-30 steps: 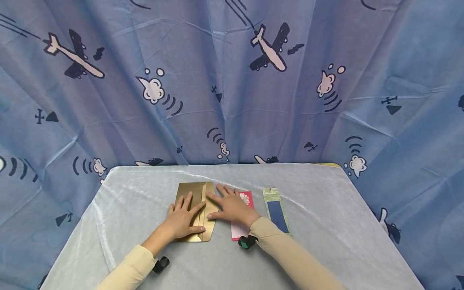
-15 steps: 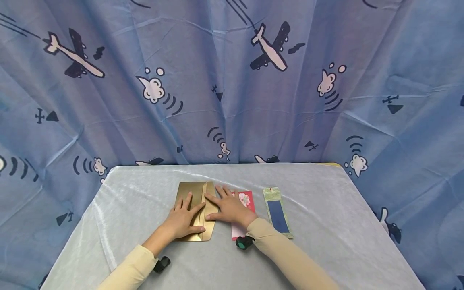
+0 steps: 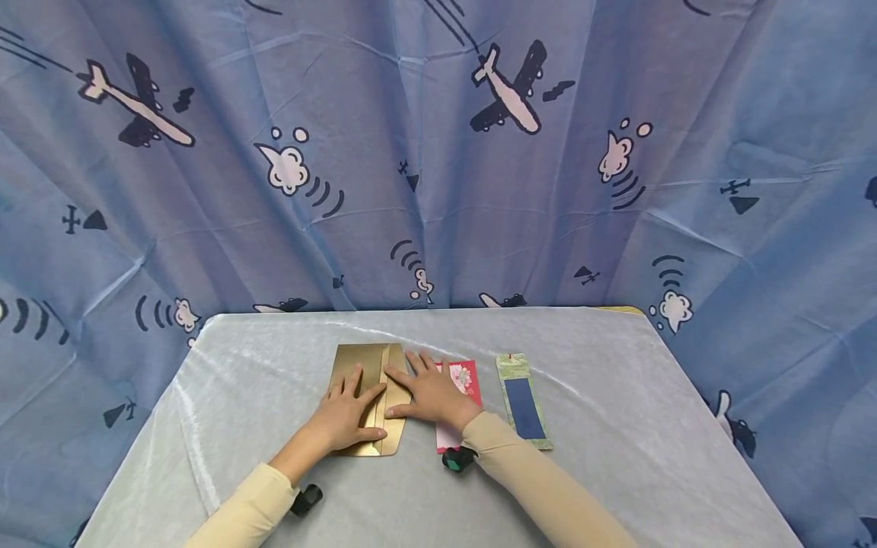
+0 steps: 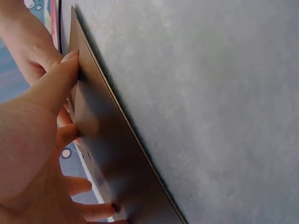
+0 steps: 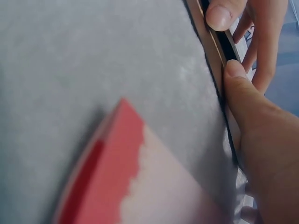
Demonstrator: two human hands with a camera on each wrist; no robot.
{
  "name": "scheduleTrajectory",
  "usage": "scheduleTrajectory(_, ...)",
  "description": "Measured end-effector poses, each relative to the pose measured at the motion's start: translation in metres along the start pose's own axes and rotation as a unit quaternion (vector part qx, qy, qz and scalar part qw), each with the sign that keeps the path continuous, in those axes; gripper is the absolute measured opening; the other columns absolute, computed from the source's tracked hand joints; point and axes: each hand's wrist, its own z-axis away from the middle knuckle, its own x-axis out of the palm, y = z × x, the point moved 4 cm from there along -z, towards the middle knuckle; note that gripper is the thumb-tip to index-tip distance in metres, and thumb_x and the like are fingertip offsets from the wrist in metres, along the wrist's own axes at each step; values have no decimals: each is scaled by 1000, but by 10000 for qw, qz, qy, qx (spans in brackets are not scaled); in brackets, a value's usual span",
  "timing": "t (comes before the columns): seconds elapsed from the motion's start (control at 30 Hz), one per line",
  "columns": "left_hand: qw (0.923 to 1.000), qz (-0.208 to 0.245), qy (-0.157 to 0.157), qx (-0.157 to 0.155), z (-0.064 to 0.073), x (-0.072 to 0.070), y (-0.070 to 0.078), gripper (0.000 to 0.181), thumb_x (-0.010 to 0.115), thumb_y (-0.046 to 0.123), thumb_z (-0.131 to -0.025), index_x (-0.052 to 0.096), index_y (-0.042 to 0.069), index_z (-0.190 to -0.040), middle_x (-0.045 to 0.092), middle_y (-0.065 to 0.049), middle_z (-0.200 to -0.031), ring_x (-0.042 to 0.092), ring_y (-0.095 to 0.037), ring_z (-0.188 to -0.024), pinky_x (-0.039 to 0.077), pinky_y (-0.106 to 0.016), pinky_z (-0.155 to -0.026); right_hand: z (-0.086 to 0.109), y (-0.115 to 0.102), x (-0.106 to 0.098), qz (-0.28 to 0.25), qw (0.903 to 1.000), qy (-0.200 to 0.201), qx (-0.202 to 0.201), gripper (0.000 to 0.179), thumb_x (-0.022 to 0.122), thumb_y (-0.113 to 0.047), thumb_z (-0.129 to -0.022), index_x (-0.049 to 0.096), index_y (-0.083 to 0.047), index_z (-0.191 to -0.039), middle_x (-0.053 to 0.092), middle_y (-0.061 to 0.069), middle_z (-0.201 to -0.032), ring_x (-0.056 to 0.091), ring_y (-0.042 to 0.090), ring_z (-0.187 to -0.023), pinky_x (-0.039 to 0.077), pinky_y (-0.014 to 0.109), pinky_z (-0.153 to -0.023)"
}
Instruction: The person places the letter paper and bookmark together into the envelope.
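A gold paper envelope (image 3: 363,355) lies on the table with its long flap (image 3: 395,438) along the right side. My left hand (image 3: 337,420) rests on the envelope's body, fingers spread. On the flap side, the thumb and index finger of my right hand (image 3: 435,396) touch the gold paper, its other fingers stretched past the upper right edge. In the left wrist view, the left thumb (image 4: 65,77) presses on the envelope near its edge. Under the right wrist, a red and pink floral envelope (image 3: 464,378) is partly hidden; its corner shows close in the right wrist view.
To the right lies a narrow green patterned card (image 3: 514,370) with a dark blue panel. A pale grey velvety cloth (image 3: 603,426) covers the table, and a blue curtain (image 3: 370,152) with printed planes hangs behind it.
My right hand has slid slightly left across the flap, and its forearm has shifted the same way, baring more of the green card's lower end. The left hand stays in place.
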Motion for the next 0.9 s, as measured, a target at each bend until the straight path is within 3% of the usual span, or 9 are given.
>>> scheduleTrajectory(0.33,9999,21,143,-33,-2,-4,2,74,72,51,-85,49,20,-147,23,-32,-159,32,-62,-137,40,-73,-97,0,0,3,132,9999,22,37,84,59,-74,-81,38,-35,-152,27,18,-163,28,46,-148,27,75,-106)
scheduleTrajectory(0.63,9961,-139,864,-98,-8,-7,8,54,68,54,-88,61,19,-129,38,-30,-152,43,-57,-132,46,-71,-88,0,0,2,223,9997,55,61,84,58,-75,-81,37,-36,-152,28,18,-163,28,45,-148,27,75,-107)
scheduleTrajectory(0.9,9957,-118,908,-154,-11,-6,8,54,68,55,-87,60,18,-125,40,-29,-151,42,-55,-134,47,-70,-88,1,-1,1,251,9996,137,19,84,59,-75,-80,41,-35,-151,31,19,-161,32,46,-146,30,75,-104)
